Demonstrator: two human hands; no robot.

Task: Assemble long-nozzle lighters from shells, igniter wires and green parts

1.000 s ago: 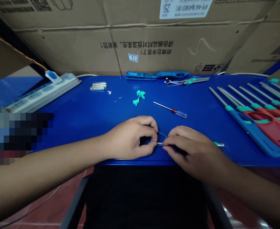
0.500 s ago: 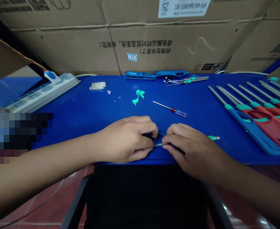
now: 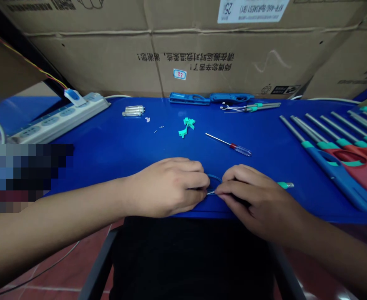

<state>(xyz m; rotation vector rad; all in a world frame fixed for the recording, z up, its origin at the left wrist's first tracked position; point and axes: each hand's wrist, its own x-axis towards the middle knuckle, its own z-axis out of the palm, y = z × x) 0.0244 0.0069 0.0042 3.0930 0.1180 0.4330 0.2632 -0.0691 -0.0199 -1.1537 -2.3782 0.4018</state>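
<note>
Thin pale wires [image 3: 211,193] run between my two hands, low over the table's front edge. My left hand [image 3: 174,187] is closed, its fingertips on the left end of the wires. Thumb and finger of my right hand [image 3: 249,189] pinch the other end. Between the hands shows the curved rim of a blue plastic lighter shell [image 3: 214,178], mostly covered by them. A green collar with a metal tip [image 3: 285,185] sticks out beyond my right hand. Ahead of the hands lie a screwdriver [image 3: 230,145] with a clear handle and several green plastic pieces [image 3: 186,126].
Several long-nosed lighters [image 3: 336,166] lie in a row at the right. Blue shell halves [image 3: 189,98] and metal tubes with wires [image 3: 258,107] lie along the cardboard [image 3: 108,54] at the back. Clear cylinders [image 3: 133,111] and a power strip [image 3: 58,118] are at the left.
The view has shifted slightly, moving the table items right in the picture. More of the blue rim shows between my hands; both stay closed near the wires.
</note>
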